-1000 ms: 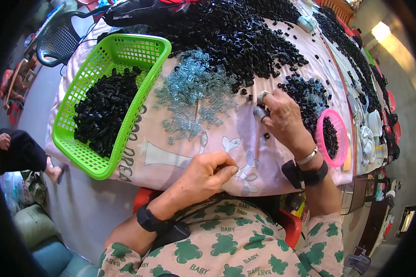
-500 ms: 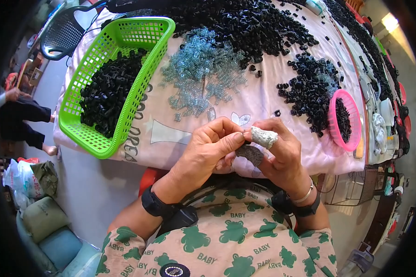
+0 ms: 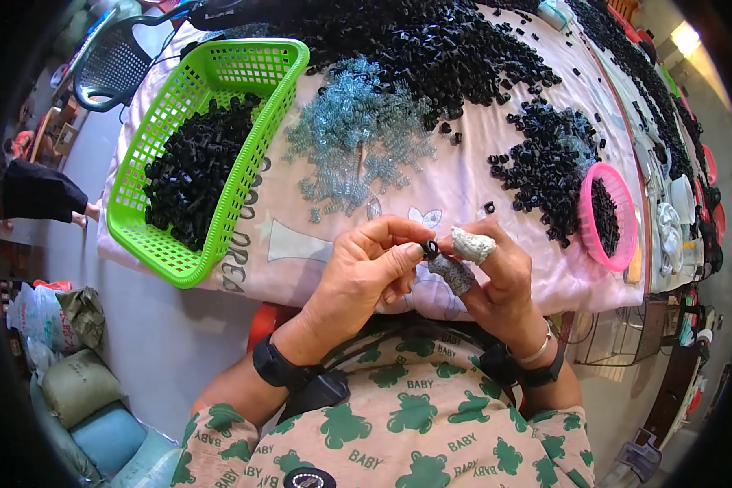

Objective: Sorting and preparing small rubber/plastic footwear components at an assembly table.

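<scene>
My left hand (image 3: 362, 264) is closed in a pinch, thumb against forefinger, on a small black plastic part (image 3: 429, 249) with a round hole. Beside it, my right hand (image 3: 500, 272) has its forefinger and thumb slightly apart. A white finger cover (image 3: 473, 245) is on the forefinger and a grey finger cover (image 3: 454, 275) on the thumb. The grey cover's tip is at the black part; whether it presses on it I cannot tell. Beyond my hands lies a heap of clear bluish springs (image 3: 346, 134), and to the right a pile of small black parts (image 3: 537, 163).
On the left, a green basket (image 3: 211, 264) holds black parts. A pink basket (image 3: 629, 244) with thin dark pieces stands at the right edge. A large black heap (image 3: 464, 57) covers the far side of the pale tablecloth (image 3: 289, 244). Another person (image 3: 45, 191) is at far left.
My right forefinger and thumb have drawn back a little from my left fingertips, so the black part now shows. My right thumb has turned. The other person's legs have shifted.
</scene>
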Tool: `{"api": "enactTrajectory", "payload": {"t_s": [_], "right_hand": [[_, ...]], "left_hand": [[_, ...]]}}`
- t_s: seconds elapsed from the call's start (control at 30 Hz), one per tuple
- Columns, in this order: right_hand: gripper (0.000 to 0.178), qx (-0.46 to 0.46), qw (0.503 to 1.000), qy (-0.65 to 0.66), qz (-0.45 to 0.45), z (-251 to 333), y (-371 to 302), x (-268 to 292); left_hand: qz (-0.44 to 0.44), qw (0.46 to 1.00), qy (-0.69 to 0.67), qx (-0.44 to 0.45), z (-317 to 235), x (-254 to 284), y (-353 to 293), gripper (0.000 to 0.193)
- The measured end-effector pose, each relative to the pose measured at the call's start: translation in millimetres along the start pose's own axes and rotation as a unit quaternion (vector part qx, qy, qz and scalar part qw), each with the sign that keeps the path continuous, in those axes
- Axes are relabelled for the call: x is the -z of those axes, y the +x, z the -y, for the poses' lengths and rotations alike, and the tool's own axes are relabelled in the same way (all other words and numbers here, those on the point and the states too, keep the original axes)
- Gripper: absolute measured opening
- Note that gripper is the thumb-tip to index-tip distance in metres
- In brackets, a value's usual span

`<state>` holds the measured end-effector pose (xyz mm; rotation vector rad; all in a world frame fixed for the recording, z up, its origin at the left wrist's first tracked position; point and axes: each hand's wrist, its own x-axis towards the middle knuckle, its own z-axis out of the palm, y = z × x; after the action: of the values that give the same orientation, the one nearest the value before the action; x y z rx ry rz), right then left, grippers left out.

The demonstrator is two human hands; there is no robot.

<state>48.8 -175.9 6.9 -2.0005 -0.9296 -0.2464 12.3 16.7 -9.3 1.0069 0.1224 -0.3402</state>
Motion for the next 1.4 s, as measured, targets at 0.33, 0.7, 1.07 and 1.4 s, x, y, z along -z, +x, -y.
{"api": "enactTrajectory", "payload": {"t_s": [0.33,0.7,1.07,1.4], "right_hand": [[0.031,-0.105,0.993,-0.047,0.025,-11.8,18.9,15.1],[0.024,-0.076,0.960,-0.239,0.126,-42.9,61.9,-6.0],[0.023,-0.128,0.958,-0.234,0.101,-33.1,32.9,31.4],[0.024,-0.066,0.955,-0.246,0.150,-34.6,64.4,-8.3]], "left_hand": [[0.033,0.979,0.197,0.029,-1.2,-6.9,-1.7,0.013],[0.060,0.956,0.284,-0.052,3.1,-4.0,0.8,0.011],[0.072,0.940,0.326,-0.065,5.4,-3.4,1.5,0.011],[0.077,0.941,0.323,-0.062,1.0,-4.9,1.4,0.011]]}}
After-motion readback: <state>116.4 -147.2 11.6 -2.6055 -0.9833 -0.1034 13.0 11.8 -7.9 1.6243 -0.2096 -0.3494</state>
